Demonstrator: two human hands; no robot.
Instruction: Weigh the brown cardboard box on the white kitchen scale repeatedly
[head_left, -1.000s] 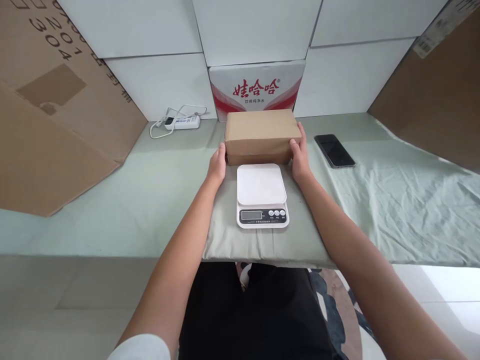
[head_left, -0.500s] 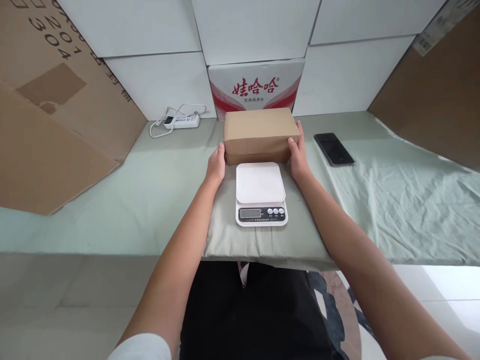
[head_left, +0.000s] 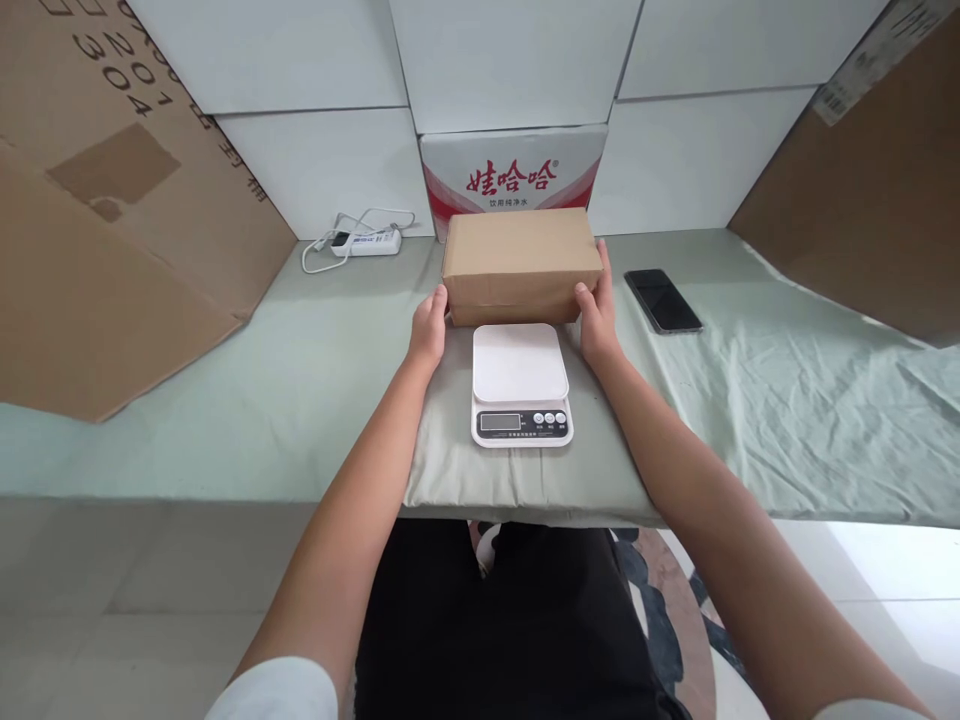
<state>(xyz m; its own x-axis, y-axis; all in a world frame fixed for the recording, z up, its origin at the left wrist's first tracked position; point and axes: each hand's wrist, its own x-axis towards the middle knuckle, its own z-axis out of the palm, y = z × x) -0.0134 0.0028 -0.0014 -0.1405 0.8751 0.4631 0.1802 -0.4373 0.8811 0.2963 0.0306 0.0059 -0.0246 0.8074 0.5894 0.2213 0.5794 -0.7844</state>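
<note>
Cardboard box (head_left: 520,262) sits at the middle of the surface (head_left: 300,400), long side toward the camera, clamped between the two hands: the left hand (head_left: 428,328) presses its left end and the right hand (head_left: 597,320) its right end, fingers (head_left: 598,275) wrapped flat along the sides. Whether its bottom rests on the cloth or is just off it cannot be told. Just in front of the box, between the wrists, stands a white kitchen scale (head_left: 520,383), its platform bare and its display toward the person. Close behind the box leans a white carton with red lettering (head_left: 514,172) against the white wall, leaving little room at the back. A black phone (head_left: 663,300) lies near the right hand, screen up. A white power strip with cable (head_left: 360,239) lies back left, well apart. Big brown cardboard sheets (head_left: 112,220) close in both far sides. Open green cloth lies left and right of the scale, and the surface's front edge runs just below the scale.
</note>
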